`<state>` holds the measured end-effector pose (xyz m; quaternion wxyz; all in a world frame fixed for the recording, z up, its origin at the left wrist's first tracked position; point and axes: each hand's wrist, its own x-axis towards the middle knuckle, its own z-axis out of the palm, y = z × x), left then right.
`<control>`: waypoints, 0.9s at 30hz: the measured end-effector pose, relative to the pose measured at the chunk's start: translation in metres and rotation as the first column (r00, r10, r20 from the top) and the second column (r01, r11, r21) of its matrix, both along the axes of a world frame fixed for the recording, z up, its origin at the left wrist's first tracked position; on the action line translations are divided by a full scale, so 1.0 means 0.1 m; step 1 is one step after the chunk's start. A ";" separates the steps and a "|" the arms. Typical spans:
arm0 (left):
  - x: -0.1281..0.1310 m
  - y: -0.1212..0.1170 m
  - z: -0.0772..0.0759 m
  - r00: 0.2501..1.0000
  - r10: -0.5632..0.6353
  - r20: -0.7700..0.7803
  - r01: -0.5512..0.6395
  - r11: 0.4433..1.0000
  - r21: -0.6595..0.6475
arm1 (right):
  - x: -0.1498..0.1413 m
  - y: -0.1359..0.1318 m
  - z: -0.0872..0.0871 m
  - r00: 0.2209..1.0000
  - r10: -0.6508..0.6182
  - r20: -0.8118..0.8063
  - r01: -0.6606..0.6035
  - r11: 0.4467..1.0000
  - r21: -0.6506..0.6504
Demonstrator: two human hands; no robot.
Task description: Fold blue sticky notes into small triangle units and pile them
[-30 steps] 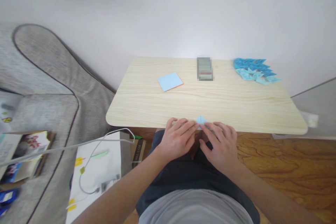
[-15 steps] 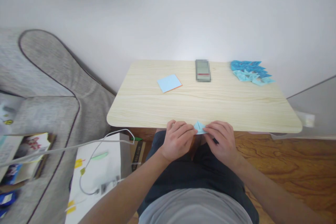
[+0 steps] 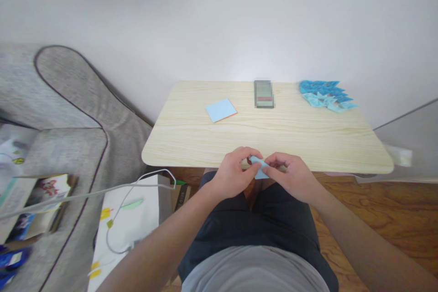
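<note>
A small folded piece of light blue paper [image 3: 261, 172] is held at the front edge of the table, between both hands. My left hand [image 3: 238, 169] pinches its left side with thumb and fingers. My right hand [image 3: 287, 174] grips the right side, thumb pressed on the near face. Fingers hide part of the folds. Farther back on the table lies a stack of light blue paper sheets [image 3: 221, 110] with an orange edge showing below. At the back right, several folded paper pieces [image 3: 323, 93] in darker and lighter blue lie in a pile.
A phone [image 3: 263, 94], blurred out, lies at the back of the pale wooden table [image 3: 191, 146]. To the left are a grey sofa [image 3: 75, 146] and a white box [image 3: 137, 210] with a cable [image 3: 102, 189] running above it. A wall stands behind the table.
The folded paper has been turned in my hands; its triangular point no longer faces away. Both hands have changed their grip, thumbs now on the near face.
</note>
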<state>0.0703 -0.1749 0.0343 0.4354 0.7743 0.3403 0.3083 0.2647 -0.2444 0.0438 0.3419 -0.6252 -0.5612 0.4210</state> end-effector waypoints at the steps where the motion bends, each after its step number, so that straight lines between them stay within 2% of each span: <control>1: 0.02 0.01 0.00 1.000 -0.008 0.010 0.008 1.000 -0.021 | 0.00 0.01 -0.01 1.000 0.013 -0.025 -0.014 1.000 -0.024; 4: 0.10 0.02 0.00 0.997 0.011 0.076 -0.005 0.996 -0.086 | 0.01 0.05 -0.04 0.997 -0.011 -0.072 0.009 1.000 -0.027; 8: 0.18 0.00 0.00 0.984 0.086 0.154 -0.060 0.984 -0.166 | 0.01 0.08 -0.07 0.950 -0.110 -0.293 0.116 0.993 0.006; 11: 0.21 0.00 -0.02 0.983 0.096 0.155 -0.064 0.977 -0.203 | 0.00 0.10 -0.09 0.890 -0.204 -0.407 0.197 0.979 -0.059; 16: 0.24 0.02 -0.03 0.991 0.072 0.110 -0.049 0.978 -0.200 | -0.01 0.10 -0.17 0.829 -0.281 -0.483 0.253 0.959 -0.124; 24: 0.23 0.07 0.02 0.999 -0.045 -0.025 0.041 0.992 -0.119 | 0.10 0.13 -0.18 0.828 -0.323 -0.458 0.276 0.946 -0.168; 27: 0.22 0.13 0.03 0.987 -0.081 -0.139 0.079 0.997 -0.019 | 0.19 0.17 -0.17 0.880 -0.336 -0.337 0.324 0.942 -0.093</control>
